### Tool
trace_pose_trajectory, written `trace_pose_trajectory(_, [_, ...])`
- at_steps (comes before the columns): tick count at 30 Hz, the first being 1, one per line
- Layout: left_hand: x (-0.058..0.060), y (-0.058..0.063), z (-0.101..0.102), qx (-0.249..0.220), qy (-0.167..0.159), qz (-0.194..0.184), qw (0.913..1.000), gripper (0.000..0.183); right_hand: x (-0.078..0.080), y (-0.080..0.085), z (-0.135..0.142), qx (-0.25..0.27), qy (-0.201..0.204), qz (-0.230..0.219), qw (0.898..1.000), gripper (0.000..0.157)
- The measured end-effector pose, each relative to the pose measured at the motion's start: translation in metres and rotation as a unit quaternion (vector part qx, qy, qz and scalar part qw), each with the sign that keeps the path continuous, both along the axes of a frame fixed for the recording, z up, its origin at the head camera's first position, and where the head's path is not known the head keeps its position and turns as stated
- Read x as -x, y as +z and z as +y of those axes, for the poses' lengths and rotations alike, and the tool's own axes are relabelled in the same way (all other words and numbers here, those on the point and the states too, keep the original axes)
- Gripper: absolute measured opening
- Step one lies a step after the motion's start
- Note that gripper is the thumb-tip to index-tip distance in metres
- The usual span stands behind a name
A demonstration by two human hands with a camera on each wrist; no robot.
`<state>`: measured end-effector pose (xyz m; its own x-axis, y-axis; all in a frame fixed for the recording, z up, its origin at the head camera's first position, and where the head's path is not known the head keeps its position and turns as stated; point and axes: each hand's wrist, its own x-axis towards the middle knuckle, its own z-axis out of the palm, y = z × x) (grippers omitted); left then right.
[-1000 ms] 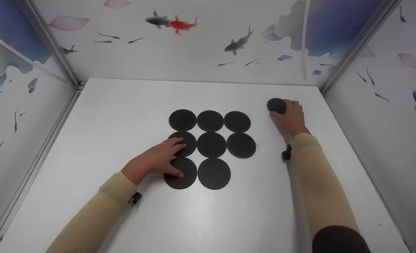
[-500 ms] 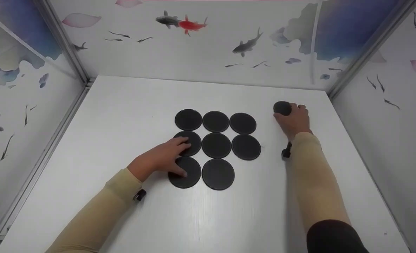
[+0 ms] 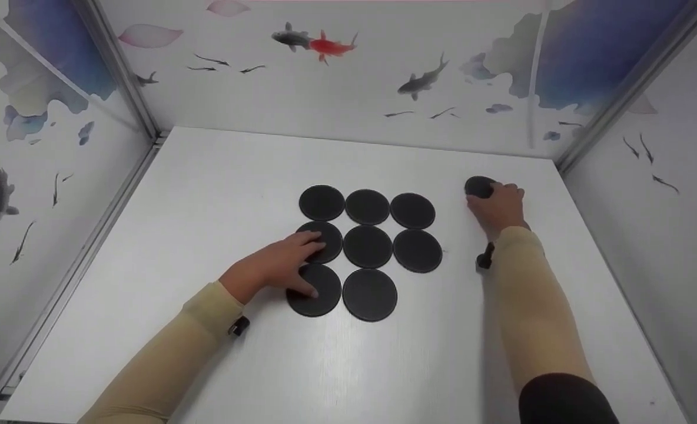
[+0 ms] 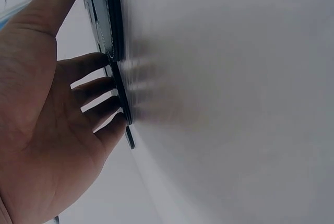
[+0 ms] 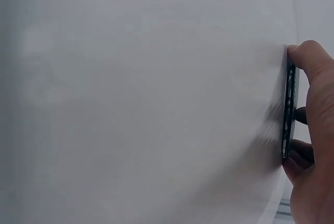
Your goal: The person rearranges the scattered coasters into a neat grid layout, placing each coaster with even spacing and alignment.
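Several flat black round coasters lie edge to edge on the white table (image 3: 242,194) in rows. My left hand (image 3: 275,262) rests spread on them, thumb over the lower-left coaster (image 3: 326,301) and fingertips on the middle-left coaster (image 3: 333,241). In the left wrist view the stitched rim of a coaster (image 4: 116,31) shows near the thumb of that hand (image 4: 47,130). Away to the right, my right hand (image 3: 503,208) pinches another coaster (image 3: 478,186) by its edges. The right wrist view shows this coaster (image 5: 288,112) edge-on, close to the tabletop, between thumb and fingers.
White panels printed with fish and petals enclose the table: a back wall (image 3: 348,100), a left wall (image 3: 48,176) and a right wall (image 3: 649,206). The grid's other coasters include one at bottom centre (image 3: 369,295) and one at upper right (image 3: 412,210).
The head view has shifted, so the whole scene sits further right and slightly lower. My left hand stays on the same coasters; the right still holds its coaster, more of it now covered by fingers.
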<state>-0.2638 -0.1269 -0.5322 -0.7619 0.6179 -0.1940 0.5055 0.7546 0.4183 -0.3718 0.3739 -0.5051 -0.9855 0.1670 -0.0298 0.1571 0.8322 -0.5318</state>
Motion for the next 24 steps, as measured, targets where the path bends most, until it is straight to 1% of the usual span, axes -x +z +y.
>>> trace_pose_trajectory(6, [0.000,-0.001,0.000,-0.003,-0.002,0.000,1.0000,0.109,0.001,-0.002,-0.001,0.016,-0.005,0.001,1.000,0.093])
trace_pose_trajectory(10, [0.000,-0.001,0.000,-0.003,0.000,-0.001,1.0000,0.109,0.000,-0.003,-0.002,0.022,-0.009,0.010,1.000,0.090])
trace_pose_trajectory(13, [0.000,-0.001,0.000,0.001,0.000,-0.005,1.0000,0.109,0.000,-0.005,0.000,0.028,-0.008,0.011,1.000,0.090])
trace_pose_trajectory(17, [0.000,-0.002,0.000,0.003,0.004,-0.009,1.0000,0.107,0.002,-0.009,0.005,0.051,-0.006,0.006,0.999,0.093])
trace_pose_trajectory(19, [0.000,-0.002,0.000,0.002,0.007,-0.008,0.9999,0.107,0.005,-0.012,0.009,0.060,-0.001,0.008,0.998,0.096])
trace_pose_trajectory(21, [-0.001,-0.002,0.000,-0.001,0.009,-0.007,0.9999,0.107,0.012,-0.017,0.013,0.063,0.003,0.008,0.998,0.098])
trace_pose_trajectory(24, [0.001,-0.001,0.000,0.000,0.005,-0.008,1.0000,0.107,0.025,-0.031,0.025,0.044,0.022,0.012,0.999,0.098])
